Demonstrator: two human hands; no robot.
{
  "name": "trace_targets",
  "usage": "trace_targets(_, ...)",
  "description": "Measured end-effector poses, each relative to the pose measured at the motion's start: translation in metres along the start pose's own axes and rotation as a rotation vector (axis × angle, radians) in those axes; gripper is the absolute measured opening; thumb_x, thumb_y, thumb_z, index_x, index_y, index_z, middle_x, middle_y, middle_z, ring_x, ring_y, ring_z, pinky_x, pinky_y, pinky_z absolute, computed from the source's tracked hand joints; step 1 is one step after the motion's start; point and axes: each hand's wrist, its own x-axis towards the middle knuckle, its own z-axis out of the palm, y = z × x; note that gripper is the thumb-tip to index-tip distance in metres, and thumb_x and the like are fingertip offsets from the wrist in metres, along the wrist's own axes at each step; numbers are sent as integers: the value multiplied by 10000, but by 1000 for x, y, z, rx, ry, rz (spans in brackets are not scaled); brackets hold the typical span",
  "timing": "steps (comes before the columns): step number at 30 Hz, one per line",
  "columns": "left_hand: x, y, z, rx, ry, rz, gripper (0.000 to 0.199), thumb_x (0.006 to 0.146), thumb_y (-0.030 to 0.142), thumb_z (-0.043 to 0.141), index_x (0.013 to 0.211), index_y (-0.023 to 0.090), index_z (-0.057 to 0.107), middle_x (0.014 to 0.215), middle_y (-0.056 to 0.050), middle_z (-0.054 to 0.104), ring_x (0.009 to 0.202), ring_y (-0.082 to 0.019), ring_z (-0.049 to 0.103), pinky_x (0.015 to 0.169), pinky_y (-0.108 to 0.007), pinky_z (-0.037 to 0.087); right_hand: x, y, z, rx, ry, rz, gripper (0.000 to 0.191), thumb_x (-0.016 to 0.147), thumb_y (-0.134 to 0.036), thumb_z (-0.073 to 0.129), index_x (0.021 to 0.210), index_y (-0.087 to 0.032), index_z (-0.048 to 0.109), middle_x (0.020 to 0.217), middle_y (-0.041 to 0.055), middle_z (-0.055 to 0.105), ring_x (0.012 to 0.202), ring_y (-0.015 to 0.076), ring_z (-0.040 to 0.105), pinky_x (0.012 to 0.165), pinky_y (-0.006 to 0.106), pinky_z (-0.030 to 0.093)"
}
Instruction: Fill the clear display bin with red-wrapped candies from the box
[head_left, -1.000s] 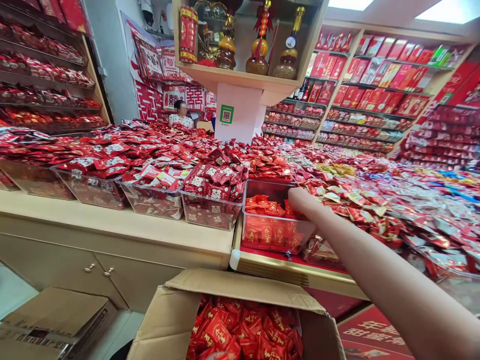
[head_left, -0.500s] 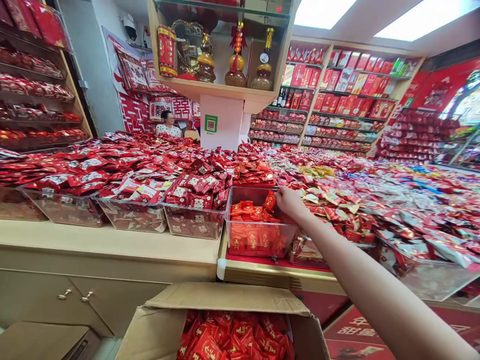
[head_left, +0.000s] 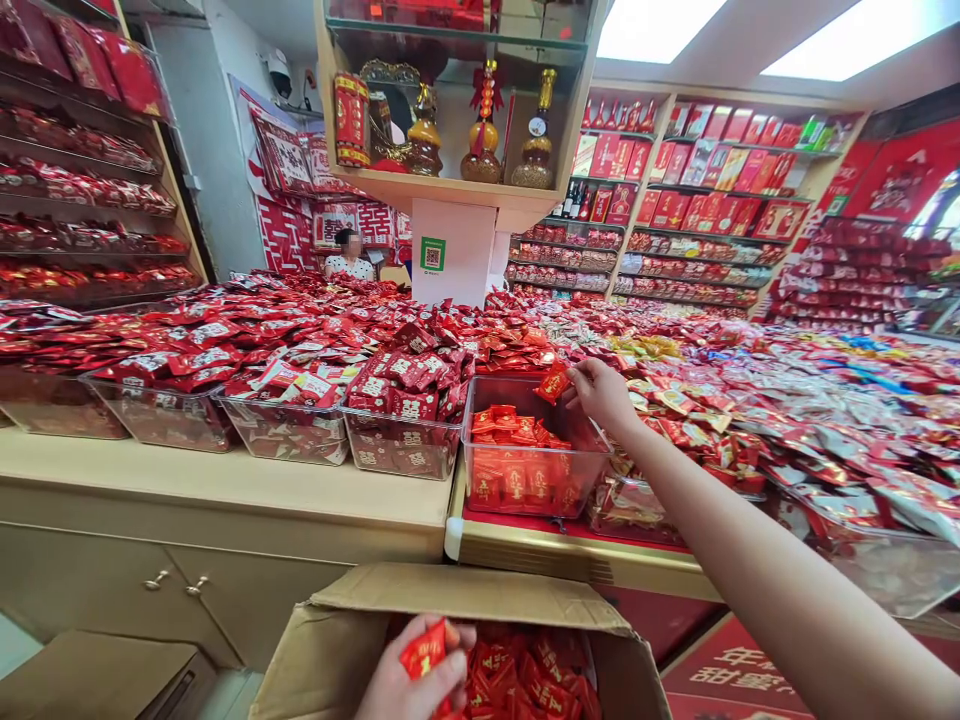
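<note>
My right hand [head_left: 600, 395] pinches a small red candy packet [head_left: 553, 382] with gold print, above the back of a clear plastic bin [head_left: 536, 466]. Similar red packets [head_left: 517, 472] partly fill that bin, some standing in a row against its front wall. Lower down, my left hand [head_left: 420, 665] grips another red packet [head_left: 424, 650] between thumb and fingers. It is over an open cardboard box [head_left: 465, 590], which holds a heap of the same red packets [head_left: 555, 670].
Heaped clear bins of wrapped sweets line the counter to the left [head_left: 405, 440] and right [head_left: 870, 560]. A glass display cabinet [head_left: 450, 180] with bottles stands above. A person [head_left: 349, 258] sits at the back. A closed carton [head_left: 112, 675] lies at lower left.
My left hand has come into view over the cardboard box with a packet. My right hand has lifted slightly with its packet. The view has shifted a little left.
</note>
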Motion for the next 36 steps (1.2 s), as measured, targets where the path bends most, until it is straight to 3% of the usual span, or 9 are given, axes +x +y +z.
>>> trace_targets(2, 12, 8, 9, 35, 12, 76, 361, 504, 421, 760, 659, 178, 543, 583, 24, 613, 510, -106, 531, 511, -230, 439, -6, -11, -1, 20, -2, -61, 97, 817, -288, 427, 765, -207, 439, 567, 4, 589, 450, 150, 571, 449, 247, 422)
trace_targets(6, 14, 26, 26, 169, -44, -10, 324, 548, 343, 739, 660, 183, 482, 463, 58, 552, 393, -82, 461, 407, -202, 375, -36, -39, 6, 45, -98, -205, 145, 797, -329, 477, 725, -203, 478, 607, -3, 569, 519, 129, 541, 508, 244, 414)
trace_targets(10, 3, 65, 39, -69, -6, 240, 360, 617, 281, 719, 910, 205, 524, 879, -5, 652, 597, -80, 561, 539, -196, 436, -83, -66, 21, 245, -324, -264, 192, 802, -359, 482, 718, -187, 488, 634, -12, 519, 583, 116, 518, 540, 237, 414)
trace_targets(14, 0, 88, 48, -184, 9, 303, 417, 597, 239, 743, 948, 192, 524, 754, -1, 661, 648, -107, 591, 545, -185, 434, -116, -76, 36, 452, -476, -177, 234, 803, -389, 492, 705, -178, 460, 605, -35, 470, 539, 86, 463, 503, 214, 387)
trace_targets(18, -1, 84, 52, -181, 19, 244, 276, 590, 204, 739, 803, 146, 573, 599, 18, 636, 556, -84, 568, 515, -170, 422, -127, -69, 45, 602, -547, -41, 294, 781, -449, 512, 714, -170, 449, 584, -41, 484, 513, 77, 465, 491, 211, 390)
trace_targets(23, 1, 79, 51, -136, 0, 221, 223, 596, 224, 731, 749, 155, 584, 580, 28, 629, 545, -92, 565, 517, -179, 424, -140, -63, 44, 719, -460, 124, 340, 744, -480, 558, 691, -164, 446, 521, -41, 505, 468, 67, 463, 467, 202, 387)
trace_targets(28, 6, 78, 36, 454, 76, 655, 157, 697, 177, 627, 849, 201, 661, 809, -25, 684, 765, -169, 603, 731, -252, 448, -157, -70, 40, 923, -444, 385, 389, 683, -480, 626, 906, -203, 470, 733, -28, 530, 617, 99, 524, 505, 227, 452)
trace_targets(30, 5, 76, 31, 554, 34, 712, 209, 732, 156, 571, 904, 222, 669, 919, -42, 679, 888, -192, 592, 824, -268, 423, -161, -67, 41, 884, -441, 381, 388, 673, -441, 649, 922, -196, 478, 757, -24, 543, 625, 91, 516, 562, 229, 449)
trace_targets(36, -7, 62, 25, -213, -73, 82, 465, 706, 308, 633, 1139, 245, 473, 950, -57, 668, 774, -193, 628, 595, -263, 476, -177, -62, 54, 483, -399, 59, 182, 762, -317, 563, 884, -190, 516, 840, 20, 589, 759, 142, 538, 672, 251, 436)
